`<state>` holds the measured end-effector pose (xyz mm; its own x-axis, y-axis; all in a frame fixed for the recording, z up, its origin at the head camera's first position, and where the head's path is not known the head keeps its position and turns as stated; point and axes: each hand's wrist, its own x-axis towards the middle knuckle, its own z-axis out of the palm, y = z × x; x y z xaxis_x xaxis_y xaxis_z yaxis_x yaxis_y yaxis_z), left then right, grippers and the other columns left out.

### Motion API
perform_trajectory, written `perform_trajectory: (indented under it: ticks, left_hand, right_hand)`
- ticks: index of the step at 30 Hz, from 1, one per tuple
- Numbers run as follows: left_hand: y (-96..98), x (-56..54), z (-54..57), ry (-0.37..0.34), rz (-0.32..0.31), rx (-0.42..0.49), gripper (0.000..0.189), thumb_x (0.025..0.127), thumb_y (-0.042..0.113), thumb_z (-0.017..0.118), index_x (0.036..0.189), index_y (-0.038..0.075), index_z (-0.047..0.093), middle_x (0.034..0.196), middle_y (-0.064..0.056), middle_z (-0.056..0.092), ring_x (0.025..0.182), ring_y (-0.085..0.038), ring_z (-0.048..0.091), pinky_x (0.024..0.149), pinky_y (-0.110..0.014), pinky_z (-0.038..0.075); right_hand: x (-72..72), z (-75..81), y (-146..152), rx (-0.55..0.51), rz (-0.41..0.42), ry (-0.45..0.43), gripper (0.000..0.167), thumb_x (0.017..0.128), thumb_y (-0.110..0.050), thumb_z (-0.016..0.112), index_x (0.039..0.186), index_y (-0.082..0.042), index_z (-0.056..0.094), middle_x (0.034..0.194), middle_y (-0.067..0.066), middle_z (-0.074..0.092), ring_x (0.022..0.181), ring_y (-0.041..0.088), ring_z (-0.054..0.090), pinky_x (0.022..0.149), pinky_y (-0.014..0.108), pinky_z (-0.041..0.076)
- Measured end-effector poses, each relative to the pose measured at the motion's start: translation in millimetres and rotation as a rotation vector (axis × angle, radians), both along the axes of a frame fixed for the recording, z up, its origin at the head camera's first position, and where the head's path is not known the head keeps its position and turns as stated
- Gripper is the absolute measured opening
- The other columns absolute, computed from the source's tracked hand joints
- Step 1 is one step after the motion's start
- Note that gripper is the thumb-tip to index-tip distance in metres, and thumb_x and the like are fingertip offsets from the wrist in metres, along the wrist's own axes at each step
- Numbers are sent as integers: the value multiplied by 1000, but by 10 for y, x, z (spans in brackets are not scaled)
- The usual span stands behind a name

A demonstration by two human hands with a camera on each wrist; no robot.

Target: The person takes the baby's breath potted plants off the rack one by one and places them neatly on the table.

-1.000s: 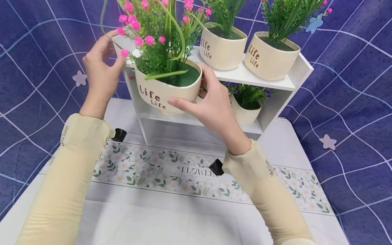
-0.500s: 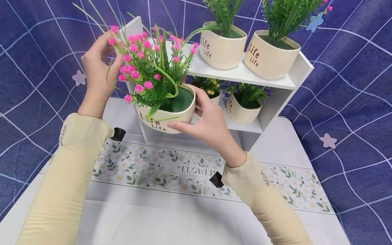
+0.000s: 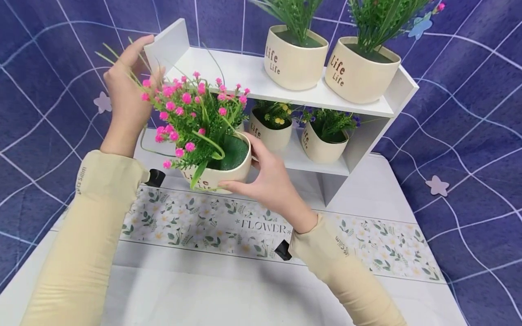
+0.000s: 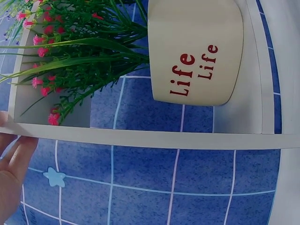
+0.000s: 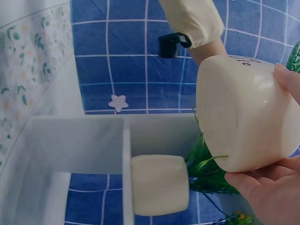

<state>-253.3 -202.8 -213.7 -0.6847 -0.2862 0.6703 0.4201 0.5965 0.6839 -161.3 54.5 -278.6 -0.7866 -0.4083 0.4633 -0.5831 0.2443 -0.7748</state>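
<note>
My right hand (image 3: 267, 181) holds a cream flowerpot (image 3: 228, 174) with bright pink flowers (image 3: 179, 108), its thumb on the front and its fingers round the far right side. The pot hangs in front of the shelf's left part, below the upper board. In the right wrist view the pot's smooth underside (image 5: 225, 112) faces the camera. My left hand (image 3: 128, 90) grips the upper left side panel of the white shelf (image 3: 167, 43); some pink sprigs and long leaves overlap it. In the left wrist view its fingers (image 4: 21, 157) lie along the panel.
Two cream pots (image 3: 295, 59) with tall greenery stand on the upper board's right half. Below are a yellow-flowered pot (image 3: 271, 133) and a purple-flowered pot (image 3: 326, 142). A floral paper strip (image 3: 195, 222) crosses the white tabletop (image 3: 183, 290). Blue cloth (image 3: 461, 122) hangs behind.
My right hand has brought the pink-flowered pot down and slightly left, away from the upper board, baring that board's left part. My left hand has stayed at the side panel.
</note>
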Motion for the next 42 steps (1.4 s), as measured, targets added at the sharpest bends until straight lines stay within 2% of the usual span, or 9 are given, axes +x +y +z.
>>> perform_trajectory:
  ticks: [3, 5, 11, 16, 21, 25, 30, 37, 42]
  left_hand:
    - [-19, -2, 1, -4, -41, 35, 46, 90, 12, 67, 131, 30, 59, 125, -4, 67, 115, -9, 64, 96, -24, 51]
    - [-32, -7, 0, 3, -57, 48, 46, 90, 11, 66, 132, 28, 60, 123, -5, 67, 114, -7, 64, 97, -24, 51]
    - [-36, -20, -18, 50, -51, 28, 45, 89, 6, 65, 131, 22, 61, 122, -8, 69, 98, 3, 65, 96, -19, 48]
    - [-8, 1, -17, 42, -58, 37, 45, 89, 6, 64, 131, 22, 60, 126, -6, 67, 107, -3, 67, 102, -22, 47]
    - [-16, -37, -24, 42, -58, 53, 45, 88, 5, 64, 130, 23, 62, 124, -6, 69, 103, -1, 68, 100, -21, 48]
    - [-11, -40, -17, 33, -55, 57, 45, 88, 6, 65, 129, 24, 62, 124, -4, 68, 105, -1, 67, 101, -21, 48]
    - [-9, -44, -15, 30, -63, 71, 45, 89, 6, 64, 130, 23, 61, 126, -2, 67, 108, -2, 66, 102, -21, 47]
    - [-3, -50, -25, 33, -68, 88, 45, 89, 5, 64, 130, 22, 61, 127, -3, 67, 112, -5, 65, 103, -22, 46]
    - [9, -43, -22, 32, -74, 99, 45, 89, 4, 64, 130, 22, 62, 127, -3, 67, 112, -5, 65, 102, -22, 47]
  right_hand:
    - [13, -70, -17, 8, 3, 9, 90, 68, -18, 89, 144, -8, 40, 136, 8, 57, 122, 15, 57, 98, 25, 50]
    - [20, -125, -27, 12, 3, 0, 91, 68, -18, 89, 144, -7, 40, 136, 8, 57, 122, 15, 57, 98, 24, 50]
    - [47, -296, -47, 53, -19, -35, 91, 69, -23, 88, 145, -12, 39, 137, 5, 57, 122, 14, 57, 99, 23, 49]
    - [60, -437, -64, 65, -35, -70, 91, 69, -26, 88, 145, -19, 39, 136, 1, 57, 121, 12, 58, 98, 23, 50]
    - [73, -556, -80, 58, -35, -107, 92, 69, -23, 88, 146, -18, 38, 138, 2, 56, 118, 15, 60, 98, 27, 51]
    - [66, -645, -92, 68, -18, -141, 93, 70, -24, 88, 147, -18, 37, 139, 1, 55, 122, 14, 58, 100, 28, 50]
    - [15, -788, -95, 75, 22, -186, 93, 69, -23, 88, 147, -18, 37, 140, 3, 54, 126, 16, 56, 102, 30, 49]
    - [-101, -1042, -86, 153, 31, -236, 93, 70, -26, 87, 148, -16, 36, 140, 3, 53, 123, 19, 57, 102, 29, 48]
    - [-187, -1226, -86, 144, 58, -270, 95, 71, -24, 87, 148, -13, 34, 143, 5, 50, 131, 20, 52, 108, 28, 43]
